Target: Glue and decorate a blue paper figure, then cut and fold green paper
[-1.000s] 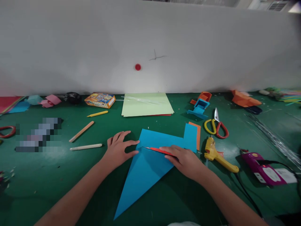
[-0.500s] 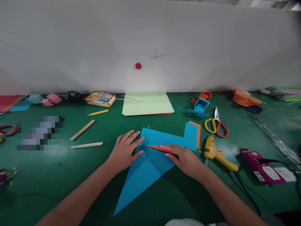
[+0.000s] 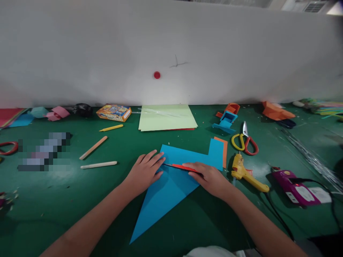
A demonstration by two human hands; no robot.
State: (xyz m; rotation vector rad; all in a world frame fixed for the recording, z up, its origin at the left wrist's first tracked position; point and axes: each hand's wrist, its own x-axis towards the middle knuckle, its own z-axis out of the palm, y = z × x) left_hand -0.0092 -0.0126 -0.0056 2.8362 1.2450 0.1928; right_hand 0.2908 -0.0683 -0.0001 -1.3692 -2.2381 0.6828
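A large blue sheet of paper [image 3: 171, 192] lies on the green tabletop, its long point towards me and a squared strip at its right end. My left hand [image 3: 146, 169] rests flat on the sheet's upper left edge, fingers stretched and holding nothing. In my right hand [image 3: 210, 178] is a slim pointed tool with a red ribbed grip [image 3: 184, 167]; its exact kind I cannot tell. The tool lies low across the paper, its thin dark tip pointing left, close to my left fingers. An orange sheet [image 3: 225, 154] shows behind the blue strip.
Scissors [image 3: 244, 139], a yellow glue gun [image 3: 248, 175] and a purple power strip [image 3: 294, 187] with cables lie right. Pale green paper [image 3: 167, 119] lies near the white wall. Left are a yellow pen [image 3: 111, 127], two sticks [image 3: 98, 165] and a small box [image 3: 114, 112].
The view has shifted slightly. My left fingers have edged closer to the tool's tip on the blue paper; the right hand keeps its hold in nearly the same place.
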